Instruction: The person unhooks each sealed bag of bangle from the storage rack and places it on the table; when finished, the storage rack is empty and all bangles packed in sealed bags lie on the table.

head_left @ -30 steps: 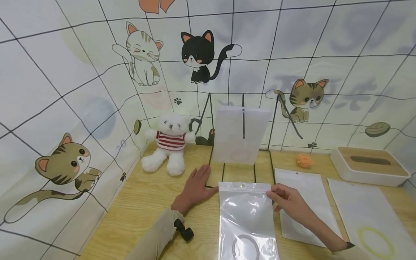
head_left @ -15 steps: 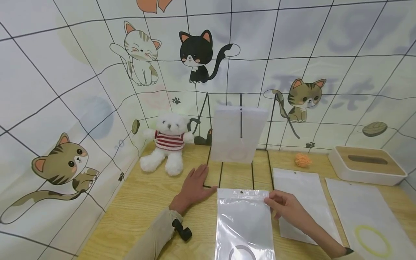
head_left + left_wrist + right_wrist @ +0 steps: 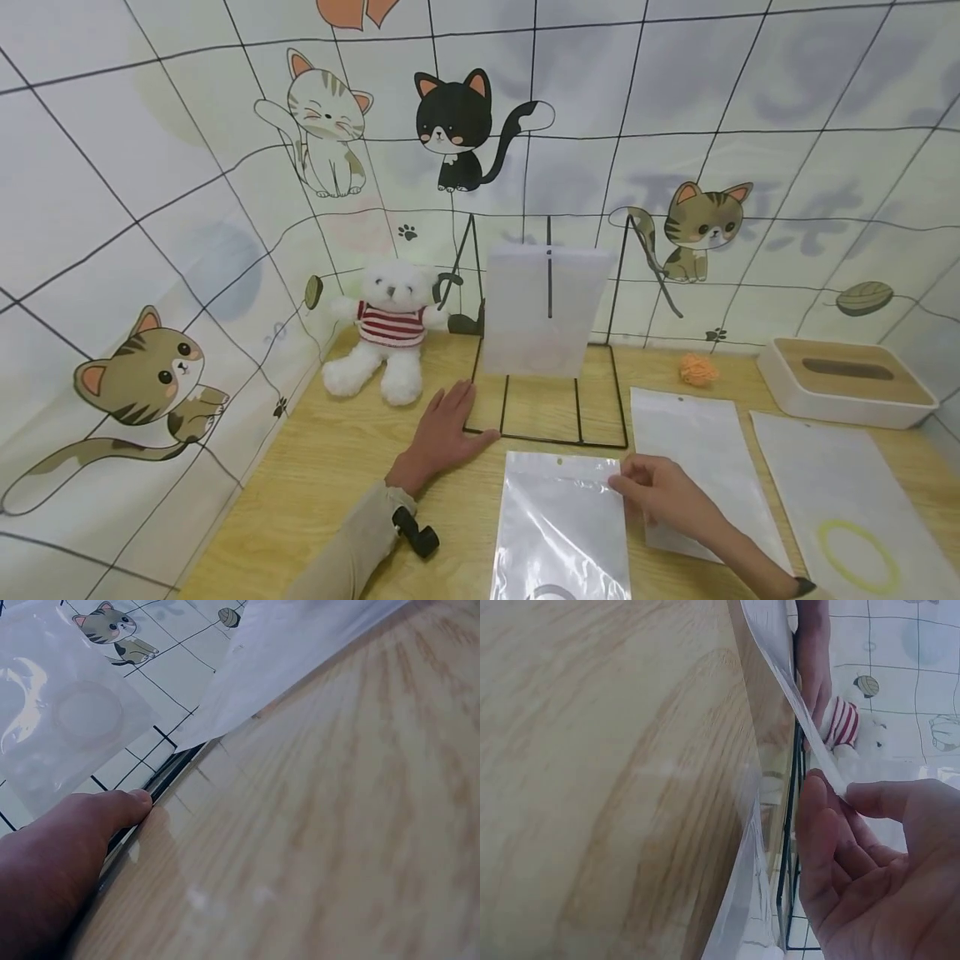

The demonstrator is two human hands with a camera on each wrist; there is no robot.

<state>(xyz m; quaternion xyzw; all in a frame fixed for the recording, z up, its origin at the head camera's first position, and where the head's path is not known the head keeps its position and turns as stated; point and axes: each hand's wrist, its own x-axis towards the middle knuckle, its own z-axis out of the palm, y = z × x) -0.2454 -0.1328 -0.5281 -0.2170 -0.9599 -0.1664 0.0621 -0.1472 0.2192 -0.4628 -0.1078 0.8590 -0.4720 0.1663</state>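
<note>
A clear-fronted white zip bag point(image 3: 562, 533) with a grey ring inside lies or hovers low at the front; which, I cannot tell. My right hand point(image 3: 663, 492) pinches its upper right edge between thumb and fingers, also plain in the right wrist view, where the bag point(image 3: 799, 709) looks like a thin sheet. Fingers extended, my left hand point(image 3: 442, 429) rests at the front left corner of a black wire rack point(image 3: 540, 438). Its thumb point(image 3: 131, 806) touches the front bar in the left wrist view. Another white bag point(image 3: 517, 317) hangs from the rack's middle prong.
Right of the rack lie a white bag point(image 3: 690, 417) and another with a yellow ring point(image 3: 858, 557). Behind them are an orange yarn ball point(image 3: 698, 370) and a tissue box point(image 3: 847, 396). A white teddy bear point(image 3: 390, 329) sits left, by the cat-print wall cloth point(image 3: 585, 100).
The held bag and my right hand have come down and nearer to me, away from the rack. The rack has shifted slightly left, with my left hand still at its corner.
</note>
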